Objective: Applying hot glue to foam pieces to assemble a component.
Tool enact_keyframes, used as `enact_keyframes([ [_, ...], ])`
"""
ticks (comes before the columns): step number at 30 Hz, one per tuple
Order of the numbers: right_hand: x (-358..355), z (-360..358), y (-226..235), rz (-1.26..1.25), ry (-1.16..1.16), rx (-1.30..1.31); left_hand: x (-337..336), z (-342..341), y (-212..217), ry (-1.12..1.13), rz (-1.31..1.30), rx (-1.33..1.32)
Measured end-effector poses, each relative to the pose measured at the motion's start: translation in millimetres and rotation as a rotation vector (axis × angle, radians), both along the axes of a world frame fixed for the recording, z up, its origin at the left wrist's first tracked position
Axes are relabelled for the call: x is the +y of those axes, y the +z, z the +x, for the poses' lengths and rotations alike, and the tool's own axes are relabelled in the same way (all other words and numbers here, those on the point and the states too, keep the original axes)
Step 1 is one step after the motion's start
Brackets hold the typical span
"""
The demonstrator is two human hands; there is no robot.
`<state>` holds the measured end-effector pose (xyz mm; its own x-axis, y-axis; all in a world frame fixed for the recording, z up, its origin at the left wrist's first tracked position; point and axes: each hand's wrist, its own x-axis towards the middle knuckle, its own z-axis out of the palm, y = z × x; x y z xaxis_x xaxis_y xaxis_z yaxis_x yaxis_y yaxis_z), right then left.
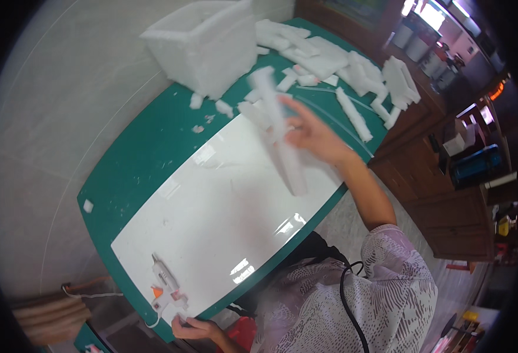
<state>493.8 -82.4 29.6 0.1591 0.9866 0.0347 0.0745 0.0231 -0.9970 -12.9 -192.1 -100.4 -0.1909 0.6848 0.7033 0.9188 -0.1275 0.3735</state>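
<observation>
A long white foam strip (288,159), smeared by motion, slants over the far right part of the white board (212,217). The thumb and fingers of my right hand (316,134) are closed around its middle, and its far end rises past the board's edge. At the near left corner lies a white glue gun (166,275) with an orange part, its nozzle toward the far side. My left hand (193,329) pinches the handle end of it, down at the table's edge.
A white foam box (209,53) stands at the far side of the green table (123,170). Foam slabs and scraps (324,56) pile up at the far right, beside thin clear sticks (335,117). A white cord (97,294) runs off left. Wooden cabinets (429,206) stand right.
</observation>
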Motion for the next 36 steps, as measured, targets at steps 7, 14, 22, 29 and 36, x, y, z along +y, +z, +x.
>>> enact_keyframes([
  [7, -4.7, 30.9, 10.7, 0.205, -0.459, -0.959, -5.0, -3.2, 0.2, 0.028, 0.006, 0.036],
  [14, -69.1, 117.8, -50.2, -0.221, -0.687, -1.201, 0.6, -6.9, -4.3, 0.023, 0.014, 0.090],
  [22, -43.1, 33.4, 2.2, -0.074, -0.245, -0.442, -3.1, -1.7, -0.5, 0.035, -0.016, 0.040],
  [29, -31.1, 53.0, -5.3, 0.202, -0.402, -1.017, -3.4, -1.6, -1.4, 0.029, -0.022, 0.026],
  [36, -29.1, 73.4, -2.0, 0.161, -0.206, -0.899, 1.1, 5.5, 5.0, 0.009, -0.032, -0.008],
])
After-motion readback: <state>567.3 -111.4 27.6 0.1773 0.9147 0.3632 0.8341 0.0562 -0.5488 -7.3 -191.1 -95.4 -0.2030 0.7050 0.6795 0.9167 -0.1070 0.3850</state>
